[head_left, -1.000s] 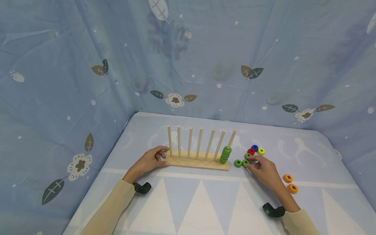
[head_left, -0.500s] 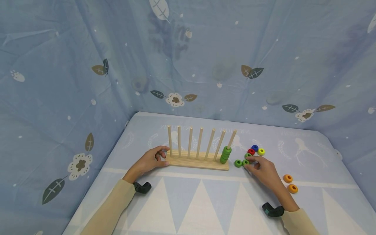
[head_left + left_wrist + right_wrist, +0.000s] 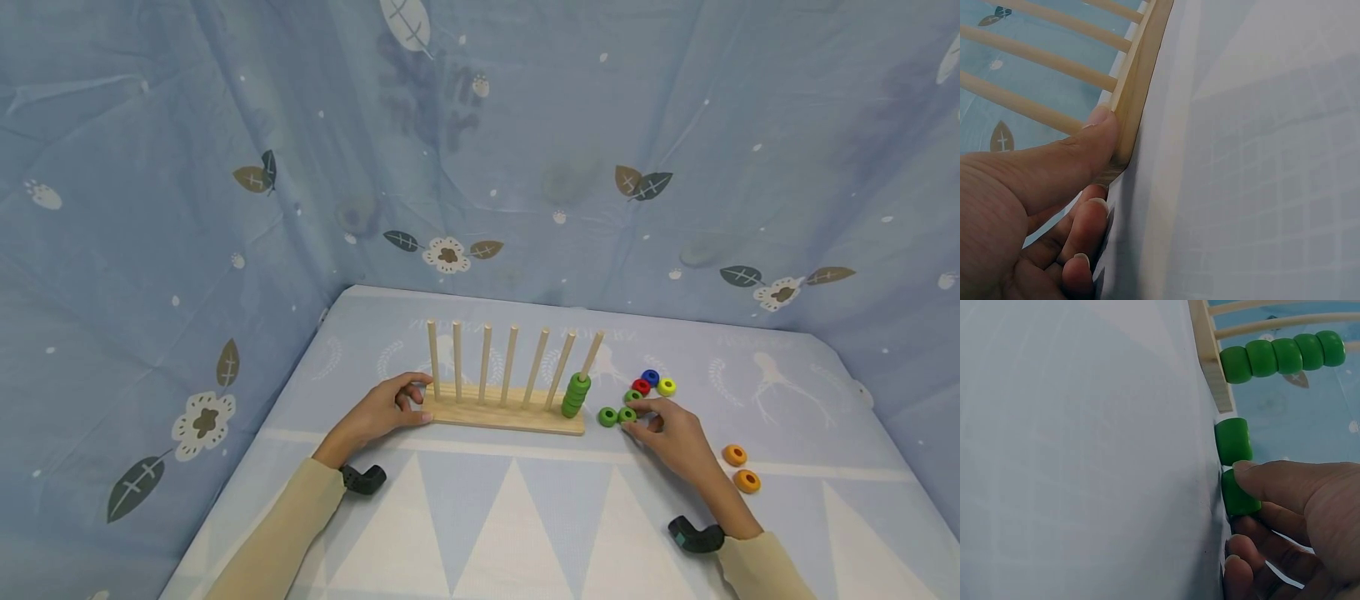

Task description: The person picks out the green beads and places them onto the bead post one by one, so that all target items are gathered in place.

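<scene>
Green bead (image 3: 627, 415) is pinched between the right hand's (image 3: 675, 437) thumb and finger, wooden rack (image 3: 491, 416) at nine o'clock, running roughly nine-to-three, left hand (image 3: 384, 407) gripping its far end.

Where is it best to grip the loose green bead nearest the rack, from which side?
Probably pinch the bead by its curved wall, near and far sides, coming from above. It sits hole up, with the rack to its left and another green bead close on its right; the near and far sides look free.
</scene>
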The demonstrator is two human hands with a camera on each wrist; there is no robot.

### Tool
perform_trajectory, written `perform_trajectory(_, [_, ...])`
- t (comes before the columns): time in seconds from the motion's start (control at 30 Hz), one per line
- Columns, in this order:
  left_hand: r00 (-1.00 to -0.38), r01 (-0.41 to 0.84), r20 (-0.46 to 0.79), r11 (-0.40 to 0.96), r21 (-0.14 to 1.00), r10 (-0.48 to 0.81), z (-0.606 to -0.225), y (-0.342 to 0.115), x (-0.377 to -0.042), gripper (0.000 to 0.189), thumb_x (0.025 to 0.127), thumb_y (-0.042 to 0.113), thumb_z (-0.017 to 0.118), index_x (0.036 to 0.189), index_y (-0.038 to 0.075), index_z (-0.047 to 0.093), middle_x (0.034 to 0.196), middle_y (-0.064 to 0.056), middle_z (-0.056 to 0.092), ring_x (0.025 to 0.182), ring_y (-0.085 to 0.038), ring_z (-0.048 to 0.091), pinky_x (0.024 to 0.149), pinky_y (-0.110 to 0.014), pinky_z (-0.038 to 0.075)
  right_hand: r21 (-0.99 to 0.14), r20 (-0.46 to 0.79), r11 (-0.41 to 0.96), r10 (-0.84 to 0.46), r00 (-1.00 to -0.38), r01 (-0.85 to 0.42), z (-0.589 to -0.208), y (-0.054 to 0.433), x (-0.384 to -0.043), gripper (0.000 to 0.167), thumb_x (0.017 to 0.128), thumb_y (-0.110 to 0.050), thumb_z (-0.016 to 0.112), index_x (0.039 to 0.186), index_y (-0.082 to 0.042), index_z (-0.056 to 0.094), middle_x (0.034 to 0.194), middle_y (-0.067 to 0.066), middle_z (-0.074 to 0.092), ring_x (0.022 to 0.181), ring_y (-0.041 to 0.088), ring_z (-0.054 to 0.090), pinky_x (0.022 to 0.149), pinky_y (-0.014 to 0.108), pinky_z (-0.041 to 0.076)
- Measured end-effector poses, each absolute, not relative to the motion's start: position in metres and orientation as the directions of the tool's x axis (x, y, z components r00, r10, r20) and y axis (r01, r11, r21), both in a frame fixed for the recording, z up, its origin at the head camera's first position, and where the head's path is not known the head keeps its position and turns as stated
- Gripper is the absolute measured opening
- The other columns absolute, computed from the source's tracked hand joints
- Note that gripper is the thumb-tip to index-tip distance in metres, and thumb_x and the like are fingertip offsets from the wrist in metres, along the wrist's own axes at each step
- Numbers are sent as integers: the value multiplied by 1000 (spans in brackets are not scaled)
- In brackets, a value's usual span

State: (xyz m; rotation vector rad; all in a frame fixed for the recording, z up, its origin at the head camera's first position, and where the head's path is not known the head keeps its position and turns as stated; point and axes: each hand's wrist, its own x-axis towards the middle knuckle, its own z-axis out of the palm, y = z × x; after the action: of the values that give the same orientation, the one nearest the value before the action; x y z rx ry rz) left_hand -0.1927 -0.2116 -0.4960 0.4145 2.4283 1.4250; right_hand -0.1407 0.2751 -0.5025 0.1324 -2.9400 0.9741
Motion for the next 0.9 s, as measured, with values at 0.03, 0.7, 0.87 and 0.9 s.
perform_trajectory(0.03, [-915,103,-100,465,879,391,-496,-212,-193,62,89,12,83,143,5,55,107,-15,59,80,-23,54,74,-31,47,-595,69,798,-67,-995,-95,-502,275,-141,39,90,-18,83,123,-2,71,94,4,64,77,18,52,60,27,42])
perform_trajectory(0.7, [-917,87,-119,483,872,380,-495,-211,-192,63,88,14,84,144,9,56,106,-10,59,82,-23,53,73,-33,46,-595,98,797,-53,-994,-101,-505,276,-141,35,89,-18,83,119,-3,72,86,1,60,72,18,51,57,27,40])
perform_trajectory(0.87, [-917,85,-121,483,871,379,-495,-211,-193,64,88,14,84,144,9,55,106,-11,59,82,-23,54,74,-33,46,-595,108,797,-52,-993,-107,-503,278,-140,35,89,-19,83,119,-4,73,89,2,63,73,17,52,57,26,41])
perform_trajectory(0.9, [-918,84,-121,483,872,378,-495,-211,-193,64,88,14,85,144,9,55,106,-10,59,82,-23,54,74,-33,47,-595,110,796,-52,-993,-108,-502,278,-140,34,90,-19,83,119,-4,73,90,2,64,73,17,52,57,26,41])
